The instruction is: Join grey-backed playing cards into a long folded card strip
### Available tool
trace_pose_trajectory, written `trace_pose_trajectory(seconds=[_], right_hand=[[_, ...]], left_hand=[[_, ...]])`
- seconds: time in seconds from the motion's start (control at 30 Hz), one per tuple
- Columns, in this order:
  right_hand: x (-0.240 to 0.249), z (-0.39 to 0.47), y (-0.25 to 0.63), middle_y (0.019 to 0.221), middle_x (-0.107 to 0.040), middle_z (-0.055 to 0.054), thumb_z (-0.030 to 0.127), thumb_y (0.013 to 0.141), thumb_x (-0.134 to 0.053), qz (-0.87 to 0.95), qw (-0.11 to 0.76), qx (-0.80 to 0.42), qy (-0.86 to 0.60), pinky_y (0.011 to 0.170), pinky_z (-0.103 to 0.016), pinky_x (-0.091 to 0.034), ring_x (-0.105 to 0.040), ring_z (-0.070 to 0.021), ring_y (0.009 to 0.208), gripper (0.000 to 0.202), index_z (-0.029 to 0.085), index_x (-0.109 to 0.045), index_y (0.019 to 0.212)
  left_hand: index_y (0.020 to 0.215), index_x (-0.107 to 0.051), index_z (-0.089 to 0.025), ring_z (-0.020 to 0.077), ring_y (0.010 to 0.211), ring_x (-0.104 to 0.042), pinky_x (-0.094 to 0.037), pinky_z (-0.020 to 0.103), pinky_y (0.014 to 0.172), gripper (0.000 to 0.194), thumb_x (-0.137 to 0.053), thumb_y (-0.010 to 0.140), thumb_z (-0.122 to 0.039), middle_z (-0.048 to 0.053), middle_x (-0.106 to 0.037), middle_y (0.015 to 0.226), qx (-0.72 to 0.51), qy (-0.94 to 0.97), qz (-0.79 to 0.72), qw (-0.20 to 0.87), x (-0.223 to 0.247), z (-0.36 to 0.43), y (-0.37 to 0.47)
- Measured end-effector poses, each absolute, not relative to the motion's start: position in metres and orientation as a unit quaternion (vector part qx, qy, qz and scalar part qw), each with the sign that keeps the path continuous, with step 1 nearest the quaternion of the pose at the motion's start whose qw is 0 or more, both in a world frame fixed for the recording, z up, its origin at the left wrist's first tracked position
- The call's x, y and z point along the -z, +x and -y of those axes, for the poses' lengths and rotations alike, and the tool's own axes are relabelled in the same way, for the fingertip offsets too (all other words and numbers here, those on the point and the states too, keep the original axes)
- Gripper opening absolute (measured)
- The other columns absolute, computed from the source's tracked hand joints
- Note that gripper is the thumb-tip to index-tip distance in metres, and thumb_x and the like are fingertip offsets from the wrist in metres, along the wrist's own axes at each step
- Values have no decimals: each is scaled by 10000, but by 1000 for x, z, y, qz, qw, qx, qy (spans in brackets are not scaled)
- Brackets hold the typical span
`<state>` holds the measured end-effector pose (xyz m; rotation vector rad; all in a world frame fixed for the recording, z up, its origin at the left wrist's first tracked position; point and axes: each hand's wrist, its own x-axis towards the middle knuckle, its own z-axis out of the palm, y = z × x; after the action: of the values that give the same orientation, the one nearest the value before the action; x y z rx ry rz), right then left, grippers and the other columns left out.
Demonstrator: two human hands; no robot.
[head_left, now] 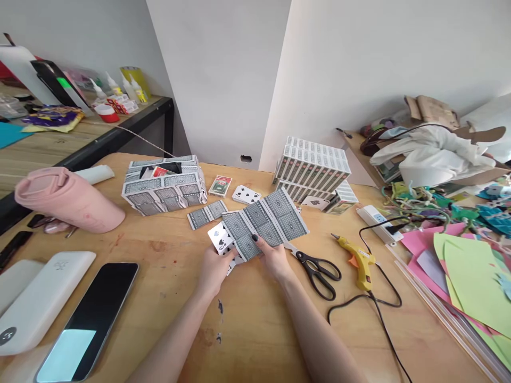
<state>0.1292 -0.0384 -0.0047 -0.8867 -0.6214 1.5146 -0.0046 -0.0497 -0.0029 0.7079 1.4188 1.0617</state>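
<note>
My right hand [275,260] grips a panel of joined playing cards [261,223], patterned backs up, with its thumb on top. At the panel's left end, my left hand [215,268] is closed on face-up cards [219,238], one a six of spades, partly under the panel. Just beyond lies a small joined card strip [207,214]. Behind it are a card box [221,186] and a face-up card stack [246,194]. A container made of cards [164,183] stands at the back left. Black scissors [319,271] lie right of my right hand, their blades partly under the panel.
A yellow glue gun [359,260] with a looping cord lies right, near a power strip [379,223] and coloured paper [471,271]. Stacked card boxes [313,165] stand at the back. On the left are a pink roll [72,199], a phone [91,319] and a white power bank [46,300].
</note>
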Motion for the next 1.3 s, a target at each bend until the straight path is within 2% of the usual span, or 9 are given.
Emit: trace_pose_trajectory(seconds=[0.27,0.4,0.53,0.63,0.83,1.13,1.3], right_hand=[[2,35,132,1060,-670,-62,348,595,-754,268,617,-618,-406,955,-429,-443,-588,-257,1047,601,224,-538,1142],[1,35,132,1058,-672,-59,338,593,-755,257,617,-623,-406,933,-428,-464,-589,-257,1049,600,228,-539,1141],[1,35,134,1035,-681,-58,334,602,-748,243,609,-640,-400,893,-434,-491,-607,-264,1019,573,222,-553,1129],[1,34,134,1037,-682,-49,308,588,-759,228,622,-631,-404,934,-420,-471,-606,-254,1028,587,230,-554,1133],[1,36,134,1065,-670,-54,329,609,-747,245,622,-622,-407,999,-432,-421,-577,-253,1082,577,230,-551,1143],[5,36,136,1041,-678,-63,324,618,-739,234,626,-626,-401,857,-432,-514,-589,-277,1056,557,224,-557,1135],[4,35,135,1060,-672,-68,274,593,-756,217,629,-632,-398,871,-425,-504,-590,-271,1052,594,217,-547,1146]], left_hand=[[816,-659,-128,222,703,-672,-507,299,602,258,-724,593,-241,86,-717,771,-433,265,-601,617,3,50,-7],[825,-662,-126,222,702,-671,-506,313,625,265,-716,607,-266,78,-719,770,-441,266,-594,618,4,52,-6],[866,-672,-131,230,750,-673,-514,337,689,361,-763,559,-298,83,-721,823,-462,249,-561,640,3,51,-6],[884,-675,-129,231,774,-670,-511,342,728,415,-789,528,-309,81,-720,819,-474,244,-532,658,-1,50,-7],[868,-676,-120,236,782,-669,-510,350,744,404,-795,527,-303,84,-718,801,-471,242,-527,664,-4,50,-9],[836,-686,-142,227,754,-669,-512,343,733,357,-786,539,-313,72,-724,815,-456,268,-527,666,-2,50,-9],[855,-687,-140,235,774,-666,-504,335,718,388,-789,529,-324,77,-725,826,-455,282,-532,657,-1,50,-12]])
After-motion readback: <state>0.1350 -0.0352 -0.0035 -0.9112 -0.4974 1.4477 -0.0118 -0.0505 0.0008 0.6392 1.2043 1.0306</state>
